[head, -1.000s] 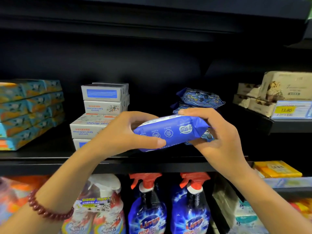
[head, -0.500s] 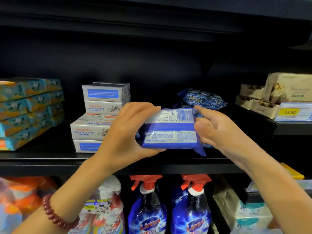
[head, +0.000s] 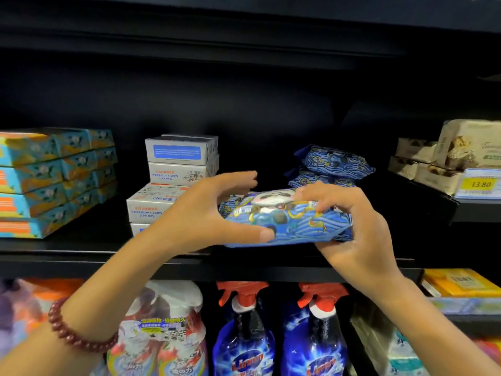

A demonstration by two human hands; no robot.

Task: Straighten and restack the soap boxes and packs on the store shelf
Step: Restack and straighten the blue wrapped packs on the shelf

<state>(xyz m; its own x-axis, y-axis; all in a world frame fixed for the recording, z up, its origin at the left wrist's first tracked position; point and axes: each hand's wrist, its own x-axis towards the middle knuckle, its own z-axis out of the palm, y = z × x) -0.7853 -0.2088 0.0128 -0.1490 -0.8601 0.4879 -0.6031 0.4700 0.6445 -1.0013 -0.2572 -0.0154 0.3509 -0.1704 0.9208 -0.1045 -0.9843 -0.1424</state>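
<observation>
While I hold the soft blue plastic pack with a panda print [head: 292,226] flat over the front of the black shelf [head: 81,256], my left hand [head: 200,215] clasps its left end, thumb on its face, and my right hand [head: 355,229] grips its right end, near the white soap boxes [head: 173,180].

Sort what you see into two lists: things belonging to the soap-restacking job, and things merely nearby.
Job: blue pack, held by left hand and right hand; stacked blue packs; white soap boxes.
Nearby: spray bottles; price tag.
</observation>
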